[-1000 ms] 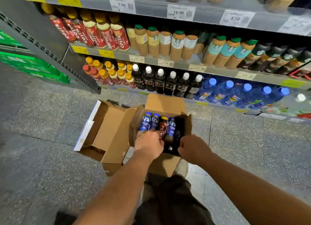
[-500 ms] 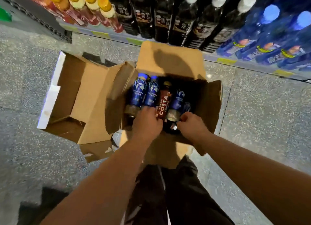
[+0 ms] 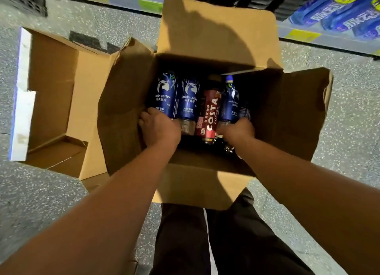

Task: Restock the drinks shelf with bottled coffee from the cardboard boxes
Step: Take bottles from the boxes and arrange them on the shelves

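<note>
Now the cardboard box (image 3: pixel 218 38) sits with flaps spread, giving me reach inside. The leftmost blue bottle (image 3: pixel 165 95) is gripped at its base by my curled left hand (image 3: pixel 160 128), and the rightmost blue bottle (image 3: pixel 231 100) by my right hand (image 3: pixel 238 130), probably for lifting.

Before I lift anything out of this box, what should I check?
1. Box flaps folded open: ok.
2. Left hand curled round the base of the left blue bottle: ok.
3. Right hand gripping the right blue bottle: cannot tell, fingers hidden.
4. Red Costa bottle untouched between the hands: ok.
5. Free slot on the shelf: cannot tell, mostly out of view.
</note>
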Tool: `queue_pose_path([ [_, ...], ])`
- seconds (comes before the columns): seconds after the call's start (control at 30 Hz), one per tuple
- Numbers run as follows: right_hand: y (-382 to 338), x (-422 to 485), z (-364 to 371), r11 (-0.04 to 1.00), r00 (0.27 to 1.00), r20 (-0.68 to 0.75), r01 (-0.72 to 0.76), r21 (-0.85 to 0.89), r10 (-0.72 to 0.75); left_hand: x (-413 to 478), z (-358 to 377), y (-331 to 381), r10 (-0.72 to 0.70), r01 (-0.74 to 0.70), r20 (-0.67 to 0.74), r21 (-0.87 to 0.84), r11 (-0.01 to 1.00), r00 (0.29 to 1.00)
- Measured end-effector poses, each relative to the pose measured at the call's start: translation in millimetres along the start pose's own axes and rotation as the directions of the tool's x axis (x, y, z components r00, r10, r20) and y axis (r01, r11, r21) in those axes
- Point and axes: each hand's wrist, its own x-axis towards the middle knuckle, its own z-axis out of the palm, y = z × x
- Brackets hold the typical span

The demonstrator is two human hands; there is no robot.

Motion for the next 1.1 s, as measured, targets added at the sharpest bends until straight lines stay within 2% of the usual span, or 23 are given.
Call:
queue_pose_path([
  [0.1,-4.9,7.0,-10.4,0.994,0.995,0.06,-0.084,0.074,0.079,3.9,-3.7,-3.5,0.01,-0.005,0.059,-0.078,0.997,0.998],
  [0.23,-15.3,0.4,-20.8,0.966,0.975,0.163,-0.181,0.186,0.152,4.5,-8.1,-5.9,0.02,0.035,0.177,-0.307,0.951,0.984],
  [0.3,-17.6,-9.0,-22.7,0.935,0.955,0.232,-0.243,0.258,0.184,-0.6,-9.9,-3.0,-0.011,0.111,0.228,-0.429,0.897,0.973],
  [0.4,-14.4,-25.3,-26.7,0.866,0.938,0.276,-0.308,0.395,0.207,-12.5,-16.8,-0.7,-0.069,0.304,0.385,-0.592,0.747,0.92],
  [0.5,-7.2,-48.0,-32.1,0.839,0.947,0.243,-0.303,0.453,0.211,-25.6,-30.3,-4.2,-0.038,0.399,0.5,-0.641,0.656,0.865],
  [0.63,-0.6,-68.2,-35.8,0.858,0.975,0.19,-0.197,0.475,0.119,-50.0,-50.2,-2.3,0.056,0.409,0.556,-0.673,0.616,0.829],
  [0.87,-25.7,-142.2,-49.5,0.781,0.948,0.306,-0.125,0.612,-0.088,-100.6,-78.8,8.0,0.221,0.334,0.521,-0.763,0.554,0.825],
  [1.0,-24.7,-176.4,-68.2,0.783,0.942,0.264,-0.002,0.623,-0.208,-124.6,-94.8,11.1,0.296,0.247,0.442,-0.82,0.517,0.847],
  [1.1,-22.4,-200.8,-79.7,0.752,0.938,0.195,0.095,0.652,-0.287,-151.3,-104.5,12.7,0.338,0.132,0.322,-0.867,0.48,0.884],
])
